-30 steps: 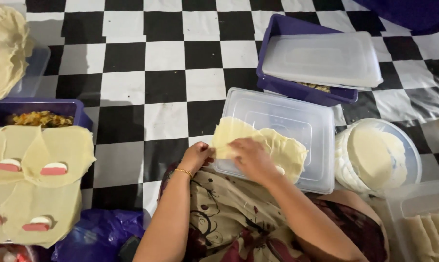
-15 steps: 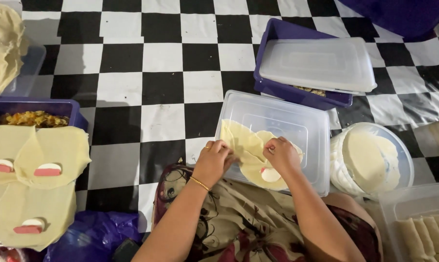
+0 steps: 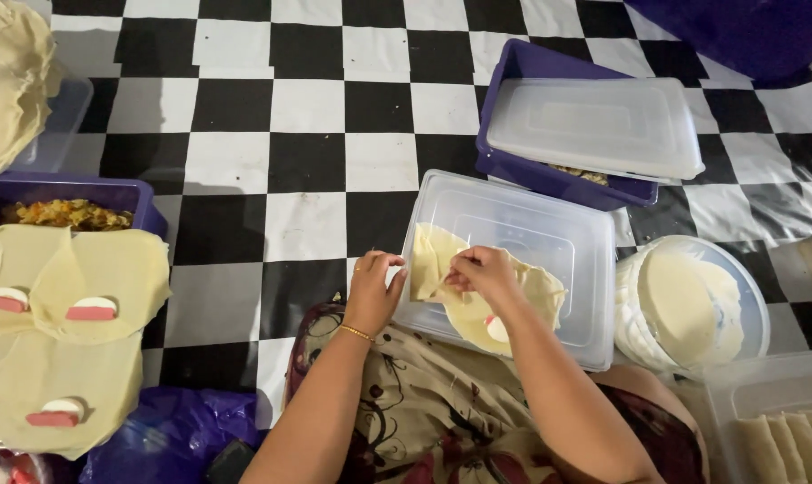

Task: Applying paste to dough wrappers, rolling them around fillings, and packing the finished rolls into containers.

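- The right hand pinches the folded edge of a thin yellow wrapper with its fingertips pressed together.
- The wrapper lies on a clear plastic lid, near the lid's front edge, close to the person's lap.
- A bit of white and pink filling peeks out from the wrapper's near side.
- The left hand rests at the lid's left edge, fingers curled and loosely bent, just beside the wrapper; I cannot tell if it touches it.
- A round tub of flat wrappers sits on the checkered floor, right of the lid.
- A purple box with a clear cover stands behind the lid.
- More wrappers with filling lie at the floor's left edge.
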